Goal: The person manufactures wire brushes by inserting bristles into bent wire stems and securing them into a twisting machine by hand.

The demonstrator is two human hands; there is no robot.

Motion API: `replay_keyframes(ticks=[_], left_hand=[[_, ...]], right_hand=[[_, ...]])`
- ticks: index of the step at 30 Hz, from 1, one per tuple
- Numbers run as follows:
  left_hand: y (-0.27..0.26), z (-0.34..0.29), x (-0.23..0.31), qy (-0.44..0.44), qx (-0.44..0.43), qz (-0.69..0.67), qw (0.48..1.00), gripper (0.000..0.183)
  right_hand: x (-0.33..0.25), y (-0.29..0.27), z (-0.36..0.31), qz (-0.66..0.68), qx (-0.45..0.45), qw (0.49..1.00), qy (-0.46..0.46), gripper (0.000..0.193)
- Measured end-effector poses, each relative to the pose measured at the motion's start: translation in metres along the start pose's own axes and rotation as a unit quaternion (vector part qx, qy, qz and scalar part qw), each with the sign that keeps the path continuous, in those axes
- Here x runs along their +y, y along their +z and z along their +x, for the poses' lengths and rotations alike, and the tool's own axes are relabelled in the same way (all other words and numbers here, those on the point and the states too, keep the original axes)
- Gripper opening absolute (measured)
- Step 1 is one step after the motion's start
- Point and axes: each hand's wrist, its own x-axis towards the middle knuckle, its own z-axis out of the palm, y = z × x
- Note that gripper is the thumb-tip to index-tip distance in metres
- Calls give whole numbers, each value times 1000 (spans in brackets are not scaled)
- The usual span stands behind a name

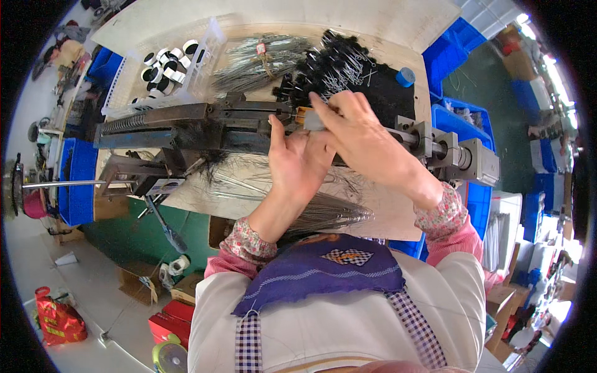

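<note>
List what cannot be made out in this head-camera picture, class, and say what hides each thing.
Head view: some fingertips of the left hand, covered by the right hand.
Head view: part of the metal machine's middle, behind both hands.
Head view: left end of the lower wire bundle, behind the left forearm.
Head view: number of black brushes, too small and tangled.
Head view: lower part of the green round object, cut off by the bottom edge.
</note>
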Motion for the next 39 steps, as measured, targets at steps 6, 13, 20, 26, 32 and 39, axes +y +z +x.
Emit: replay_keyframes(ticks=[6,13,20,26,32,39], left_hand=[[5,-3,-5,27,23,-30,999,78],[6,-9,-6,64,6,58,996,75],[4,-5,-4,74,7,29,997,72],[11,-5,-8,77,1,41,996,68],[-19,1,4,36,-79,-6,996,66],[9,-10,-1,93,29,43,994,71]], right_hand=[[12,7,7,-76,61,995,-15,35],[39,1,14,72,56,993,74,12],[41,3,21,7,86,996,4,11],[39,1,13,-40,114,993,-16,13],[6,2,9,-75,163,978,-104,16],[46,-1,25,46,99,994,14,14]])
